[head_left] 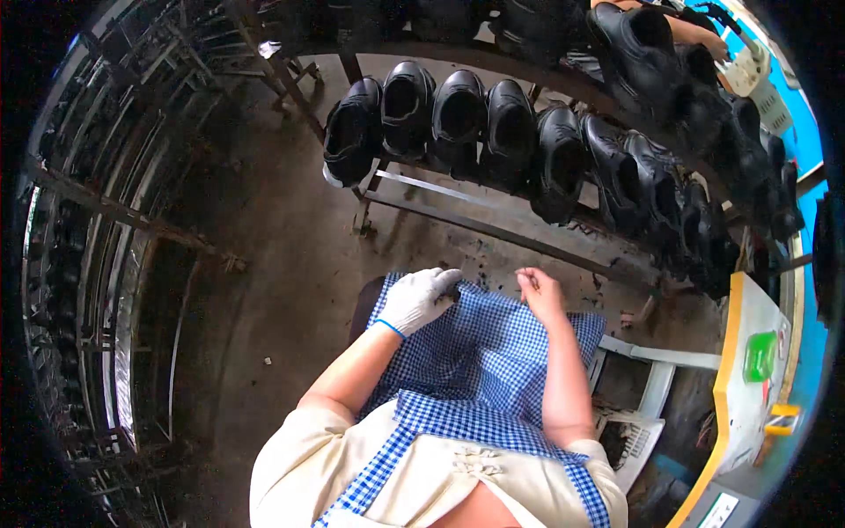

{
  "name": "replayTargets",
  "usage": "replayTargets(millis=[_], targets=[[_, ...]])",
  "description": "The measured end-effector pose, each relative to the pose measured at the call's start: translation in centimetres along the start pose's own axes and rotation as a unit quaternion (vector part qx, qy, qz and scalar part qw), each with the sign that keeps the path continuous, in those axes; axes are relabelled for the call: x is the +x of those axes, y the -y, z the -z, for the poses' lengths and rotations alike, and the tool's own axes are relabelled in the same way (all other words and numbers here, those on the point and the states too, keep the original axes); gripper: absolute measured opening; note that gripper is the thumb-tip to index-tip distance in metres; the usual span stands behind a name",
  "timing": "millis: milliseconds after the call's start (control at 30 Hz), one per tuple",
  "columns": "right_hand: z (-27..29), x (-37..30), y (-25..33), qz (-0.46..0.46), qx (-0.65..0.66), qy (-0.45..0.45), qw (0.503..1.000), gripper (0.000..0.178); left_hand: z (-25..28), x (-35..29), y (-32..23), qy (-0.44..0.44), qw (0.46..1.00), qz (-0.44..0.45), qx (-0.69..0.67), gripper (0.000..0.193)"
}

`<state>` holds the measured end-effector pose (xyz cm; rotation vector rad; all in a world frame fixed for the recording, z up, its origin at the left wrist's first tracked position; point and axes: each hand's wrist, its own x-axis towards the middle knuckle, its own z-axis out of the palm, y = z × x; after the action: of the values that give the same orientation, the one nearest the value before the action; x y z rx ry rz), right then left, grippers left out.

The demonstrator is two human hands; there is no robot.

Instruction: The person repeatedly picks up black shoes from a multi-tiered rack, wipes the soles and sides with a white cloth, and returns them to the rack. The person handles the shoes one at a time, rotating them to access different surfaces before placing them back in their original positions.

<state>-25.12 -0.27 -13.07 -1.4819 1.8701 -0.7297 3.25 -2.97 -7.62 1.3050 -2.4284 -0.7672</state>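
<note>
My left hand (415, 302) wears a white knitted glove with a blue cuff and rests above my lap. Its fingers are curled, with something dark at the fingertips that I cannot make out. My right hand (543, 295) is bare and held a little apart from it, thumb and fingers pinched together; whatever may be between them is too small to name. Under both hands a blue-and-white checked apron (493, 339) covers my lap. Ahead, black shoes (458, 114) stand in a row on a rack, toes pointing away, touched by neither hand.
A lower bar of the metal rack (493, 231) crosses in front of my knees. More black shoes (634, 53) fill the upper tier. Another person's arm (695, 33) shows behind it. At right stands a yellow-edged white panel (744, 352) with a green item (760, 356). Dark racks (114, 290) line the left.
</note>
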Motion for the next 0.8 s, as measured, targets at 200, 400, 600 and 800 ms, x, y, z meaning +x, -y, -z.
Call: replayTargets(millis=[200,400,600,800], targets=[[0.3,-2.4,-2.5,-0.034,-0.017,0.088,0.995,0.035,-0.7,-0.5,0.1,-0.012,0.998,-0.034,-0.06,0.056],[0.2,-3.4,-4.0,-0.033,-0.058,0.03,0.997,0.035,-0.6,-0.4,0.8,-0.117,0.98,-0.014,-0.162,0.052],[0.3,-3.4,-2.3,-0.037,-0.102,0.06,0.992,0.032,-1.5,0.3,4.3,-0.205,0.854,0.11,-0.465,0.047],[-0.8,-3.2,-5.8,-0.052,-0.077,0.097,0.991,0.032,-1.4,1.7,9.4,-0.241,0.691,0.163,-0.661,0.047]])
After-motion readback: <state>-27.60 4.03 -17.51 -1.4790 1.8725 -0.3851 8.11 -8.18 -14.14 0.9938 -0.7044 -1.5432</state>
